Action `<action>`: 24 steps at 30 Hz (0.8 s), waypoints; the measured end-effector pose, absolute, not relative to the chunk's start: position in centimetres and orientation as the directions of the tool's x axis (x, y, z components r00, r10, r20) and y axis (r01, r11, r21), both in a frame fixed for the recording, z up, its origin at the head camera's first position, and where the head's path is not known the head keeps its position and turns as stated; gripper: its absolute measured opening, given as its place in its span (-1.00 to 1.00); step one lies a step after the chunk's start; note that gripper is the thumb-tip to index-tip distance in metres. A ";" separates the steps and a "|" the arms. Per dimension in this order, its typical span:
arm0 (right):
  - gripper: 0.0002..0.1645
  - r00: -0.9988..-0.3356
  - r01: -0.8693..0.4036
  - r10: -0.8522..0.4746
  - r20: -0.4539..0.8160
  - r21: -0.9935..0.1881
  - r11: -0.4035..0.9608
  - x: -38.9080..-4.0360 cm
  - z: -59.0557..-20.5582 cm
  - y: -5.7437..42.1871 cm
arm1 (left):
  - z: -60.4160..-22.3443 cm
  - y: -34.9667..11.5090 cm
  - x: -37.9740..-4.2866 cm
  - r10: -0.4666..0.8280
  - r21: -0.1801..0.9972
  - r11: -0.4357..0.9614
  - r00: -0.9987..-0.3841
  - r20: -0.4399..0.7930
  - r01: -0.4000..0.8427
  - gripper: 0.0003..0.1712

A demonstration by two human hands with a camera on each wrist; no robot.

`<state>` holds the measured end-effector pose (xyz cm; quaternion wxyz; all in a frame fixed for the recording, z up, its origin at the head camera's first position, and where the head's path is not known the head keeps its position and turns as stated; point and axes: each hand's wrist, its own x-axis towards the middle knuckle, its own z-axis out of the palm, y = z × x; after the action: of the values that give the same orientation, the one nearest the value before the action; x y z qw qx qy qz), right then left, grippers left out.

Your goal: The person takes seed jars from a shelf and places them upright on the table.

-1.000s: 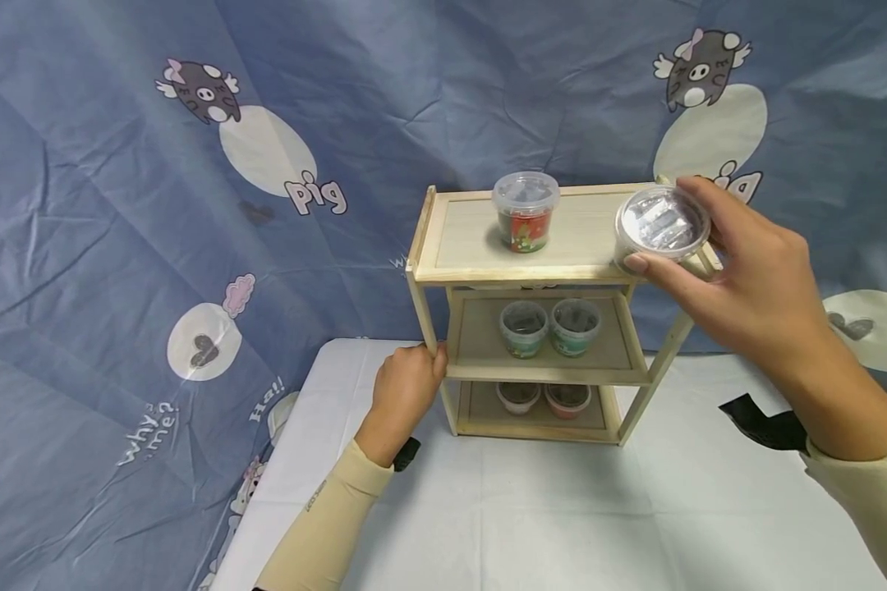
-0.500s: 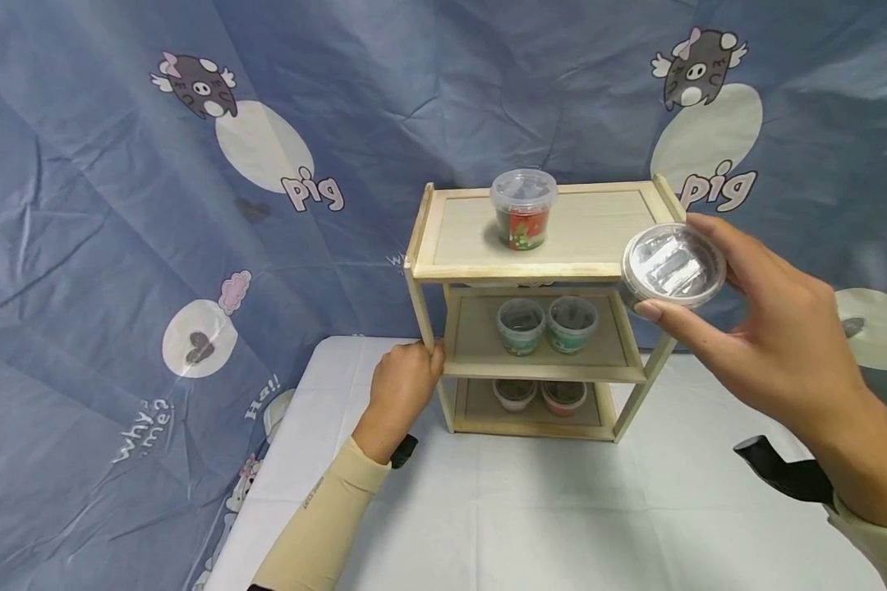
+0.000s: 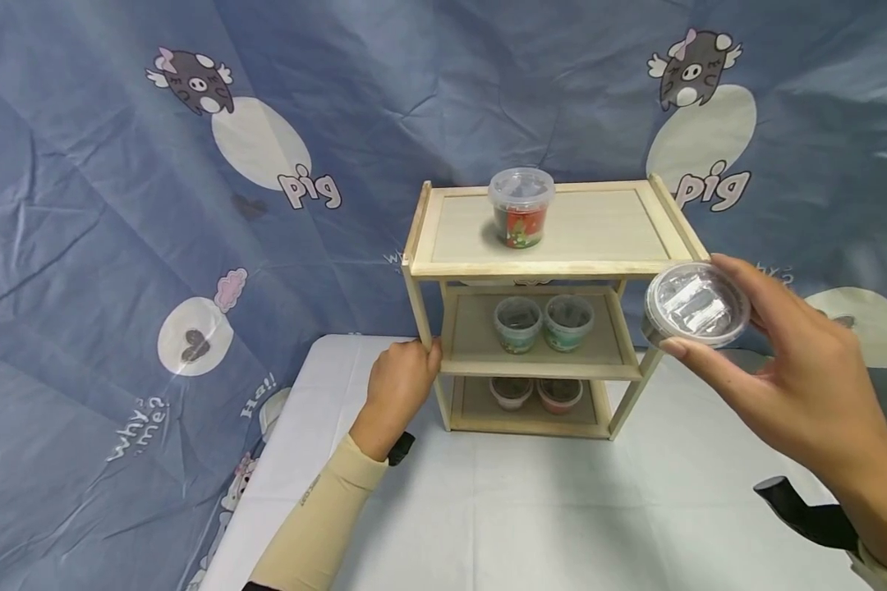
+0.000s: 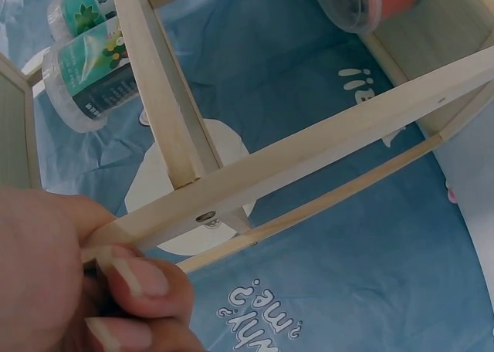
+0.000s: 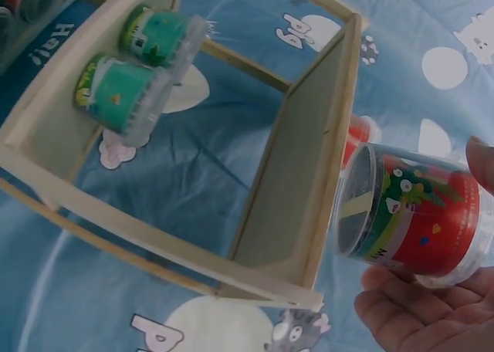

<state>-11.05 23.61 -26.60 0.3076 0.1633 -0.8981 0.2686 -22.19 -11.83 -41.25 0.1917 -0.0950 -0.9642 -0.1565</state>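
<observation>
My right hand [image 3: 813,377] holds a plastic tub [image 3: 697,305] by its sides, thumb in front and fingers behind. The tub's clear lid faces up in the head view; a red and green label [image 5: 432,213] shows in the right wrist view. It is off the wooden shelf rack [image 3: 599,222], near the top tier's right front corner. With curled fingers, my left hand [image 3: 399,382] grips the rack's left front post [image 4: 177,213]. A red-labelled tub [image 3: 521,213] stands left of centre on the top tier.
Two teal tubs [image 3: 518,324] stand side by side on the middle tier. On the bottom tier are two more tubs [image 3: 559,394], partly hidden. The rack stands on a white-covered table [image 3: 532,509], before a blue printed cloth [image 3: 384,98].
My right hand has moved down and to the right with the tub, away from over the top tier. The left hand keeps its grip on the post.
</observation>
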 end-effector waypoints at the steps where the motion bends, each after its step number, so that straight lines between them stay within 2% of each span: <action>1: 0.09 -0.760 -0.452 -0.124 0.638 -0.382 0.806 -10.9 -26.7 23.7 | -41.3 -11.8 -22.2 0.124 0.263 0.933 -0.906 0.404 0.245 -0.32; 9: 0.11 -0.773 -0.421 -0.103 0.627 -0.384 0.822 -10.0 -28.2 24.5 | -41.5 -11.8 -22.2 0.120 0.264 0.934 -0.909 0.399 0.240 -0.31; 16: 0.08 -0.820 -0.337 -0.020 0.573 -0.454 0.825 -9.0 -29.6 25.4 | -41.6 -11.7 -22.2 0.122 0.262 0.934 -0.904 0.409 0.245 -0.32; 24: 0.08 -0.829 -0.305 0.026 0.559 -0.489 0.817 -8.0 -31.2 26.5 | -41.4 -11.8 -22.3 0.127 0.250 0.935 -0.897 0.423 0.250 -0.33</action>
<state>-8.03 26.53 -31.25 0.2824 0.0765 -0.9104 0.2924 -22.29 -11.76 -41.42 0.2047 -0.0979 -0.9622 -0.1508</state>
